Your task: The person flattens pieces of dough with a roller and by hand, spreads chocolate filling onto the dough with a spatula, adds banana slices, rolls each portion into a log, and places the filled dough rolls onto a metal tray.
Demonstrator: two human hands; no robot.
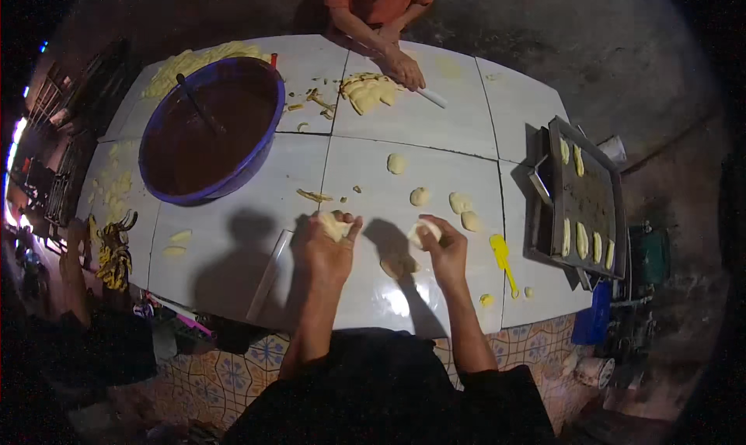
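Two soft, pale dough lumps, one pinched in the left hand [326,247], one cupped in the right hand [443,247] above the white tiled bench's [233,251] near edge, look light, sticky and easily squashed, best held loosely by fingertips.

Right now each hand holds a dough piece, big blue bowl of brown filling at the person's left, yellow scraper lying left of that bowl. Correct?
Not quite. The yellow scraper lies to the person's right, on the white table near the baking tray, not left of the blue bowl. The head view shows it. The rest stands: the left hand and right hand each hold a dough piece.
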